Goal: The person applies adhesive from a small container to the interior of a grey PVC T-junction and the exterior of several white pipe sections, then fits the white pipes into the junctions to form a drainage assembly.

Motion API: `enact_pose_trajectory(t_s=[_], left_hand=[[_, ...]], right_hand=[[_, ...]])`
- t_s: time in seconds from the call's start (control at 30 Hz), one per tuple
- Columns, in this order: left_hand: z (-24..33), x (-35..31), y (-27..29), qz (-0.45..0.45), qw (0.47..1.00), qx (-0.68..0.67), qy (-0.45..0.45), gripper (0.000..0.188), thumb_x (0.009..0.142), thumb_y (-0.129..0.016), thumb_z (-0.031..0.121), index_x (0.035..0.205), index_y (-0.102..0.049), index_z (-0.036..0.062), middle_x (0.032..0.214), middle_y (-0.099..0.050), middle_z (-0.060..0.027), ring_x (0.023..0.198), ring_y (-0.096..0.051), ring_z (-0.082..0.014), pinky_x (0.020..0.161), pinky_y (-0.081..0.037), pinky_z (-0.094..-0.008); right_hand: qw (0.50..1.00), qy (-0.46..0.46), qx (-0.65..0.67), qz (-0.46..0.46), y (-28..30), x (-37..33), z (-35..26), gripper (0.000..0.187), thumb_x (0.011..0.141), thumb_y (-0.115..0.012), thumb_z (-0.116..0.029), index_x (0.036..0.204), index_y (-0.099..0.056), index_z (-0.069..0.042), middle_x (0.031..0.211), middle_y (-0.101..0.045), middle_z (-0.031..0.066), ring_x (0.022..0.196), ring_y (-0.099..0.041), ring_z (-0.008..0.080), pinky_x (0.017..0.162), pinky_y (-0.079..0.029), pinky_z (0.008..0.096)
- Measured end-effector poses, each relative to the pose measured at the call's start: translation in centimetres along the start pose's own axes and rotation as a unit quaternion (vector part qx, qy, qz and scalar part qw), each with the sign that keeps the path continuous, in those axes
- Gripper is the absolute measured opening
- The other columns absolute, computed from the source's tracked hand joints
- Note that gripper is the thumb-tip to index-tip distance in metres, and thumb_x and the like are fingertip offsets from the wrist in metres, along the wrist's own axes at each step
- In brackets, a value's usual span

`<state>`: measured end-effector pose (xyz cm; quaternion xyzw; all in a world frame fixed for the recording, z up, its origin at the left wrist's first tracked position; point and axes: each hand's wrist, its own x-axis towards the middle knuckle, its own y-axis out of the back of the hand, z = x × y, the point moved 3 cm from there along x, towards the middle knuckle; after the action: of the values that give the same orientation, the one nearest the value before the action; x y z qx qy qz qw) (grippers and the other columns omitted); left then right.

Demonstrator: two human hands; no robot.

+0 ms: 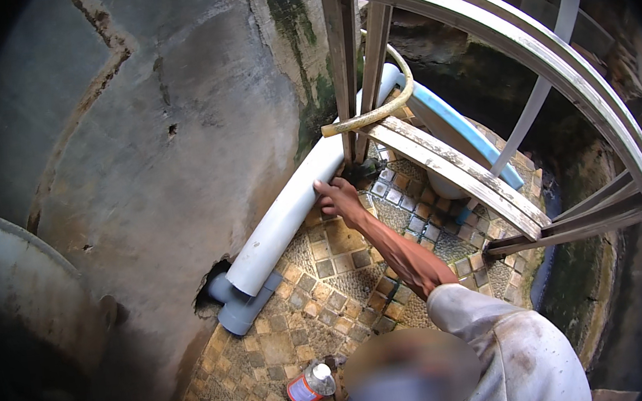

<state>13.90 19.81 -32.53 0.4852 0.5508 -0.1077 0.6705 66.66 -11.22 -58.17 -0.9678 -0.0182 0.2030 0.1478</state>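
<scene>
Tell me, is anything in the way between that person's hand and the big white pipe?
Nothing visible: the co-worker's hand is right at the edge of the white pipe, apparently touching it. Farther up, the yellowish hose and weathered frame cross in front of the pipe in this view, clear of the hand.

1. Pipe [291, 211] is plain white; fitting [246, 308], blue-grey.
2. Floor [277, 348] shows checkered tan, brown, grey squares.
3. Bottle [324, 386]: white cap [321, 371], red-and-blue label [303, 392].
4. Hose [375, 117] is dull yellow; wall [207, 103], mottled grey.
</scene>
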Motion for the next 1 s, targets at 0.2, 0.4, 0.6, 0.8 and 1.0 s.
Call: enact_pose_trajectory(t_s=[0.2, 0.4, 0.6, 0.8, 1.0], left_hand=[[-6.5, 1.6, -6.4, 0.038, 0.985, -0.165, -0.037, 0.058, 0.102, -0.065, 0.043, 0.146, -0.060, 0.0056, 0.139, -0.066, -0.0230, 0.130, -0.062, -0.0392, 0.111, -0.047, -0.0460], [-8.8, 0.9, -10.3, 0.164, 0.951, -0.235, -0.117, 0.048, 0.103, -0.064, 0.040, 0.135, -0.068, 0.0039, 0.127, -0.072, -0.0213, 0.121, -0.069, -0.0375, 0.106, -0.051, -0.0423], [-4.5, -2.1, -7.1, 0.207, 0.921, -0.316, -0.097, 0.034, 0.105, -0.060, 0.032, 0.119, -0.072, 0.0039, 0.109, -0.075, -0.0173, 0.107, -0.073, -0.0311, 0.097, -0.054, -0.0398], [-4.4, -3.1, -8.4, 0.254, 0.888, -0.371, -0.091, 0.030, 0.098, -0.073, 0.024, 0.121, -0.072, 0.0051, 0.106, -0.075, -0.0124, 0.102, -0.073, -0.0243, 0.095, -0.055, -0.0383], [-3.0, -5.0, -6.0, 0.254, 0.893, -0.367, -0.067, 0.036, 0.091, -0.080, 0.017, 0.125, -0.072, 0.0068, 0.102, -0.076, -0.0089, 0.090, -0.072, -0.0157, 0.085, -0.058, -0.0333]], right_hand=[[0.982, -0.019, -0.101, -0.160, 1.3, -16.9, 1.1, 0.024, 0.107, -0.068, -0.023, 0.108, -0.071, 0.000, 0.078, -0.072, 0.0040, 0.051, -0.059, 0.0069, 0.045, -0.049, 0.0250], [0.927, -0.219, -0.153, -0.263, 4.7, -31.5, 8.2, 0.017, 0.104, -0.070, -0.016, 0.113, -0.074, -0.003, 0.083, -0.071, 0.0011, 0.060, -0.060, 0.0038, 0.057, -0.048, 0.0224], [0.933, -0.122, -0.224, -0.255, 4.1, -28.8, 8.2, 0.030, 0.097, -0.067, 0.003, 0.127, -0.070, 0.000, 0.086, -0.070, -0.0008, 0.075, -0.063, 0.0070, 0.068, -0.053, 0.0249], [0.953, 0.034, -0.175, -0.246, -2.0, -16.7, 3.3, 0.049, 0.095, -0.067, 0.005, 0.143, -0.058, -0.002, 0.077, -0.060, -0.0024, 0.069, -0.059, 0.0099, 0.077, -0.057, 0.0315], [0.956, 0.020, -0.154, -0.250, -5.2, -15.2, 3.9, 0.042, 0.103, -0.070, -0.009, 0.142, -0.057, 0.001, 0.090, -0.068, 0.0022, 0.076, -0.065, 0.0121, 0.075, -0.057, 0.0322]])
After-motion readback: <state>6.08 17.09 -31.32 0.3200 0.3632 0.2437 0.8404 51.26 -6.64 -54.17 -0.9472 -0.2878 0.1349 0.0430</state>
